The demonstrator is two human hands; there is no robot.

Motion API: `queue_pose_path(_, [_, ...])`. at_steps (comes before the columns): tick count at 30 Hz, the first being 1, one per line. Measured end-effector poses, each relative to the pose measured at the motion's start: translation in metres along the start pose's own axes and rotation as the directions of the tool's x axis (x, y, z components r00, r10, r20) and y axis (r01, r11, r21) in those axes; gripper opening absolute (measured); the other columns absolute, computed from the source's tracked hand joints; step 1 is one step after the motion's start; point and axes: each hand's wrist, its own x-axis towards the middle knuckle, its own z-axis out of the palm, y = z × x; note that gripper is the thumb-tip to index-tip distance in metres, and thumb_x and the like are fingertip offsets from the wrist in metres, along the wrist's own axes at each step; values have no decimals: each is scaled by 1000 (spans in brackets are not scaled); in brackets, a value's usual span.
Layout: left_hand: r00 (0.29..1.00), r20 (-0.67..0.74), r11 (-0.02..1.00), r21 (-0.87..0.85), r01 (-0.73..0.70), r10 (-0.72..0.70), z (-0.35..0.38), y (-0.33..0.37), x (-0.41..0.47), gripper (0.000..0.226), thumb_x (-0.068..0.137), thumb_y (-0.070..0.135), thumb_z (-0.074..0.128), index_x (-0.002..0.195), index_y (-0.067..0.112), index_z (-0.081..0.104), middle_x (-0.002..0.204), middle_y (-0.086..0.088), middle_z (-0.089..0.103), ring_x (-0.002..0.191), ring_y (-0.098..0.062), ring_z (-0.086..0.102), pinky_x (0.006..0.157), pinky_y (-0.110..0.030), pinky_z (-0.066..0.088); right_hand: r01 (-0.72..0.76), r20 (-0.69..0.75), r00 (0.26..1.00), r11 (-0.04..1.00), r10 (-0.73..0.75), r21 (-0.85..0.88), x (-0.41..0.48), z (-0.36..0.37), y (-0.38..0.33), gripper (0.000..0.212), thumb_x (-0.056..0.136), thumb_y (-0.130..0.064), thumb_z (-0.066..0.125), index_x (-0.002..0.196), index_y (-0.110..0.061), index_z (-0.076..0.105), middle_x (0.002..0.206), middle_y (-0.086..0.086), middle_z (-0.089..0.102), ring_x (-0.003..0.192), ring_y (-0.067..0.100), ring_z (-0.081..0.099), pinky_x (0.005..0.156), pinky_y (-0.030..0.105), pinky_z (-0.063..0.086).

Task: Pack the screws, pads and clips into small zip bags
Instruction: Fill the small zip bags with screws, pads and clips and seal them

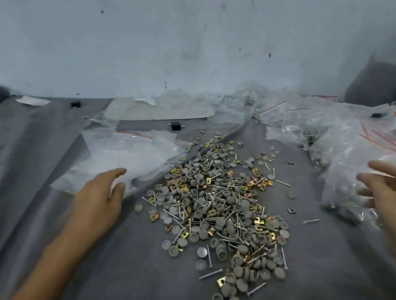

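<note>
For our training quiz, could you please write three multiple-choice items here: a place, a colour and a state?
1. Where does the pile lie? A. between the left hand and right hand B. on the bags C. left of both hands
2. What colour are the clips? A. blue B. gold C. white
3. The left hand is: A. gripping a screw B. pinching a bag C. open, empty
Answers: 1 A, a hand shows on each side; 2 B, they glint gold among grey pads; 3 C, its fingers are straight.
</note>
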Motion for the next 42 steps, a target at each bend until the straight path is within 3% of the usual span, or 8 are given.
queue_pose_path(8, [959,127,949,223,222,-254,20,16,66,53,103,40,49,150,18,40,152,-9,47,137,-34,45,110,-51,34,188,622,753,976,-215,110,-75,124,-45,16,95,-32,65,99,-47,69,92,-18,72,83,3,68,65,19,52])
queue_pose_path(11, [934,161,903,351,248,-320,24,2,76,35,96,37,54,126,18,57,132,-11,61,119,-34,55,103,-50,42,170,715,676,982,-181,88,-85,128,-28,18,95,-31,63,100,-49,69,96,-15,72,88,7,69,69,26,56])
queue_pose_path(14, [950,57,925,250,285,-308,18,-8,80,15,93,24,55,94,21,70,109,-7,71,101,-33,62,95,-47,49,219,740,645,974,-192,62,-84,122,-19,13,95,-36,64,101,-46,70,92,-12,72,82,8,68,70,26,58])
queue_pose_path(21, [968,-83,963,107,246,-238,0,-9,84,17,88,38,72,91,23,65,93,5,67,90,-22,63,80,-37,47,255,772,594,963,-227,87,-83,121,-24,13,95,-36,63,99,-46,70,86,-16,71,76,3,65,63,13,48])
queue_pose_path(28, [988,-16,893,425,145,-153,-12,-17,83,53,91,66,54,68,19,42,68,-1,56,64,-24,56,56,-32,37,224,798,563,969,-216,104,-89,130,-26,17,95,-28,64,97,-44,70,86,-6,71,74,9,64,63,20,53])
queue_pose_path(34, [977,1,900,390,197,-215,-23,-32,91,19,103,21,44,94,11,58,97,-14,67,78,-32,57,69,-40,45,217,807,551,970,-211,106,-91,131,-27,18,97,-26,64,95,-43,71,82,-6,70,71,9,63,61,22,51])
queue_pose_path(36, [981,-38,909,371,191,-191,-32,-26,91,21,100,11,43,82,13,53,90,-14,66,71,-30,53,64,-37,38,201,806,555,974,-205,108,-90,132,-28,19,97,-26,64,96,-44,70,84,-7,71,75,10,64,64,23,53])
queue_pose_path(42, [979,116,885,421,-199,165,-54,49,45,34,96,36,61,71,27,41,75,6,49,73,-26,53,59,-32,31,186,760,607,972,-230,146,-97,131,-39,10,97,-33,63,98,-39,70,86,-5,70,79,14,66,69,35,57])
